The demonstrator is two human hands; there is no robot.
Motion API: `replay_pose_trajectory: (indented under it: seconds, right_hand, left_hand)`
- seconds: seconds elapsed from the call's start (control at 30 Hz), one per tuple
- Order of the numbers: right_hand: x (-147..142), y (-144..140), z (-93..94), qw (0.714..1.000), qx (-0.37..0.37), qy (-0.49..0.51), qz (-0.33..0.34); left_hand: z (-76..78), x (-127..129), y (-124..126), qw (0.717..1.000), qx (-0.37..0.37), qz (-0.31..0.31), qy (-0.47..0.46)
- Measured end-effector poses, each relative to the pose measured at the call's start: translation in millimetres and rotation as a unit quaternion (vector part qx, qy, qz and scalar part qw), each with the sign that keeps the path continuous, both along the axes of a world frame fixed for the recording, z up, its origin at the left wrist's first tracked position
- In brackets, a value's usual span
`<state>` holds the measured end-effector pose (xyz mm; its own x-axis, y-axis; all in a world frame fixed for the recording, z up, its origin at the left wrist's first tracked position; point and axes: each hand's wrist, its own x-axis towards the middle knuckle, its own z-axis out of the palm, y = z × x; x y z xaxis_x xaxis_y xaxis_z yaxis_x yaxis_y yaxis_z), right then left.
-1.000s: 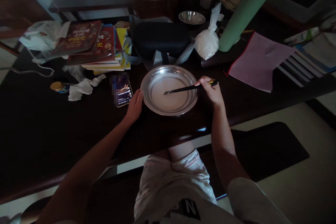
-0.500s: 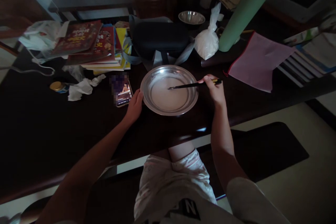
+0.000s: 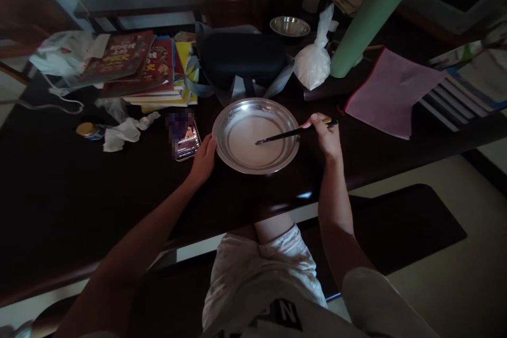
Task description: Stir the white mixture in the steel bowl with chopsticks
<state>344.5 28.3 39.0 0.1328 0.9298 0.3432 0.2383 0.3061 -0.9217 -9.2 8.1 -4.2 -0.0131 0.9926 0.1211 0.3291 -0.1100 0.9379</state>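
A shallow metal bowl (image 3: 256,167) stands on the dark table in front of me, holding a milky white liquid (image 3: 253,134). My left hand (image 3: 205,157) grips the bowl's left rim, its fingers partly hidden under and behind the edge. In my right hand (image 3: 325,134) is a pair of black chopsticks (image 3: 283,135), held closed around their upper ends. The chopsticks slant over the bowl's right rim, and their tips are at the liquid near the bowl's middle. A lit phone (image 3: 185,137) lies just left of my left hand.
Behind the bowl sits a black case (image 3: 243,58). A tied bag of white powder (image 3: 312,66), a tall green bottle (image 3: 368,24) and a second metal bowl (image 3: 289,26) stand beyond. Books (image 3: 138,66), crumpled tissue (image 3: 122,134) and a small jar (image 3: 89,130) lie left; a pink mesh pouch (image 3: 390,92) lies right.
The chopstick tips have moved slightly toward me in the liquid, and my right hand has shifted a little. My left hand and the bowl stay in place.
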Motion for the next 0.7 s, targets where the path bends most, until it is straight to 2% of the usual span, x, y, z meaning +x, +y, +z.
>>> replay_pose_trajectory:
  seconds: [0.07, 0.13, 0.27, 0.33, 0.5, 0.63, 0.7]
  right_hand:
    - [-2.0, 0.2, 0.0, 0.999, -0.012, -0.013, 0.046]
    - [-3.8, 0.9, 0.1, 0.998, -0.014, -0.021, 0.062]
    - [-1.7, 0.9, 0.2, 1.0, 0.003, -0.001, -0.01]
    - [-0.8, 0.3, 0.7, 1.0, 0.0, 0.005, -0.016]
    - [-4.6, 0.6, 2.0, 0.998, -0.005, -0.011, 0.061]
    - [-2.1, 0.9, 1.1, 1.0, 0.009, 0.006, -0.01]
    - [-1.0, 0.5, 0.7, 1.0, 0.002, 0.006, -0.015]
  left_hand:
    - [0.5, 0.2, -0.4, 1.0, -0.009, 0.0, -0.007]
    - [1.2, 0.7, -0.9, 1.0, -0.01, 0.001, -0.011]
    - [2.6, 1.9, -1.3, 1.0, 0.002, 0.004, 0.002]
    - [2.8, 2.1, -1.1, 1.0, 0.003, 0.003, 0.006]
    - [2.8, 1.5, -1.2, 1.0, -0.01, 0.0, 0.003]
    - [3.8, 2.3, -1.6, 1.0, -0.008, 0.007, -0.008]
    - [4.0, 3.0, -1.8, 1.0, -0.009, 0.011, -0.016]
